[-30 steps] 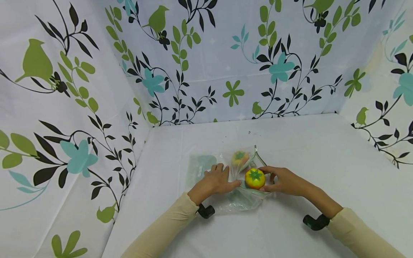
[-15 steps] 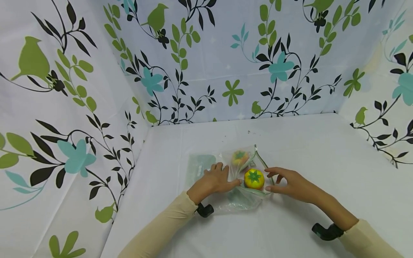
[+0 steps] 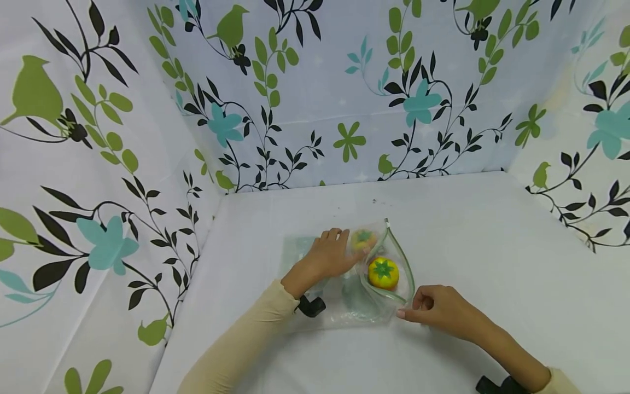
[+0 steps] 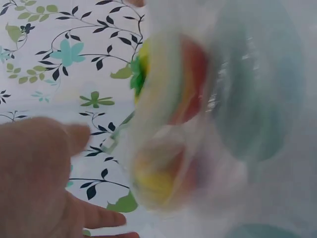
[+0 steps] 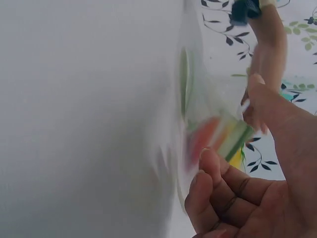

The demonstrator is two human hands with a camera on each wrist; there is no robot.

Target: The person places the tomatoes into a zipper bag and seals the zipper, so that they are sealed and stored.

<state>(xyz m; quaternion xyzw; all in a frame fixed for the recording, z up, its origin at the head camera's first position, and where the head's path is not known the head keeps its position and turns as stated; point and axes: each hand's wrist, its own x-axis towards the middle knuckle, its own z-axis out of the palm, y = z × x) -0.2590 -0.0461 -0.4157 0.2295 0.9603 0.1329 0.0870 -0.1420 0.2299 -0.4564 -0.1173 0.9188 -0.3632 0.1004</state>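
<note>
A clear zip bag (image 3: pixel 344 314) with pale green patches lies flat, its green-edged mouth (image 3: pixel 406 264) gaping to the right. Just within the mouth sits a glossy yellow-orange fruit (image 3: pixel 383 274) with a green star-shaped leaf top, reddish underneath. A second similar fruit (image 4: pixel 159 173) shows blurred through the plastic, farther back. My left hand (image 3: pixel 328 256) is over the bag beside this farther fruit, fingers extended; contact is hard to tell. Near the mouth's close corner is my right hand (image 3: pixel 445 312), fingers loosely bent. Between its thumb and fingers (image 5: pixel 210 161) the right wrist view shows a gap.
A white cloth-covered table (image 3: pixel 472 235) carries the bag. Behind and to the sides hang white sheets (image 3: pixel 300 137) printed with leaves, birds and flowers. A black wrist camera (image 3: pixel 311 306) sits on each forearm.
My right hand let go of the near fruit, drew right, then came down toward the mouth's near corner. My left hand has shifted away from me, toward the farther fruit. The mouth is wider.
</note>
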